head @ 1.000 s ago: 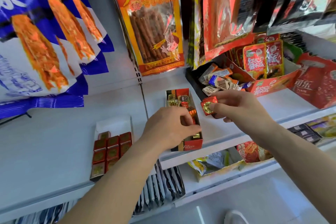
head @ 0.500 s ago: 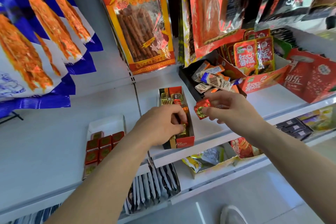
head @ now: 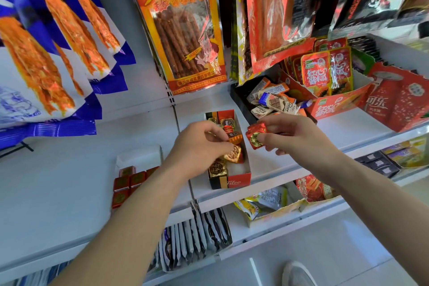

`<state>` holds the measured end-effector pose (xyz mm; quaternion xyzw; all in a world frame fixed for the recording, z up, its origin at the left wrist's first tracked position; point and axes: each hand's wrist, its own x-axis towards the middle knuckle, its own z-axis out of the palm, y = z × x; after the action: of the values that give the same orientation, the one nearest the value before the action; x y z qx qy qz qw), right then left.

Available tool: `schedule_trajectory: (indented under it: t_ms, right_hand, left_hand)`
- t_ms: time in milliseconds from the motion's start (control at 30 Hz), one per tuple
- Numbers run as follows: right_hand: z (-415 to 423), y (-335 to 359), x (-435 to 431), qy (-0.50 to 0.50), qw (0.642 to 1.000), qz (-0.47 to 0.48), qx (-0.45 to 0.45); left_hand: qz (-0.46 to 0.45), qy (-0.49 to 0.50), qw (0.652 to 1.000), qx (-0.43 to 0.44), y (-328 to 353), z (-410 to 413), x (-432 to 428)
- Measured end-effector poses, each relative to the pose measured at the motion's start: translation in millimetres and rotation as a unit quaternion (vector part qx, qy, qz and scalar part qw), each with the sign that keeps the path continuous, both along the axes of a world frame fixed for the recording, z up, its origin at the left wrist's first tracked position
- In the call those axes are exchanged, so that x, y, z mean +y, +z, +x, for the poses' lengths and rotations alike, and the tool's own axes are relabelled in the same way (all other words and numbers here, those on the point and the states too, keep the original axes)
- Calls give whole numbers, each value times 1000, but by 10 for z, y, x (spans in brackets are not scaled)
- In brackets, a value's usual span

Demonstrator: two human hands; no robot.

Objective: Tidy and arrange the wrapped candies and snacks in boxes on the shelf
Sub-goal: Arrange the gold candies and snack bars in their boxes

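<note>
Shelf (head: 276, 163) carrying narrow candy box (head: 234, 182) at centre; left hand (head: 197, 146), fingers curled into the box, pinches gold candy (head: 233, 154) at the hand's 4 o'clock; right hand (head: 294, 137), at the box's 3 o'clock, pinches red candy (head: 255, 134) outside the rim; advisable: seat gold flat, label up, before adding red.

Head view, down onto shelf (head: 278, 165)

L hand (head: 197, 146) in Fileo box (head: 236, 182), pinching gold candy (head: 232, 154); R hand (head: 297, 138) holds red candies (head: 255, 133) beside box.
</note>
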<state>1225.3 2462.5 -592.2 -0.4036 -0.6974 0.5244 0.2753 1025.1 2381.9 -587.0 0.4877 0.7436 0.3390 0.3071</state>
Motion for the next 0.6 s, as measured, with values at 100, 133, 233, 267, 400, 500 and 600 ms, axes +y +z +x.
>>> schedule_trajectory:
  t_ms: [100,133,233,267,400,500,600]
  right_hand:
    - [-50,43,-25,76,997,16,-23]
    - [-83,50,-37,106,993,31,-43]
    - [-188,14,-44,160,975,86,-127]
    - [-216,5,-45,166,970,94,-151]
    - [-294,25,-77,191,953,107,-209]
    - [-320,42,-79,205,939,118,-249]
    - [-315,35,-78,221,928,125,-274]
  left_hand:
    - [49,47,997,-43,56,-137,-100]
    - [54,57,995,-57,57,-165,-133]
    - [58,67,994,-64,20,-218,-211]
    - [61,67,994,-63,8,-233,-230]
    - [68,61,994,-57,-30,-288,-281]
    - [71,50,995,-52,-39,-315,-319]
    - [75,47,995,-51,-37,-340,-347]
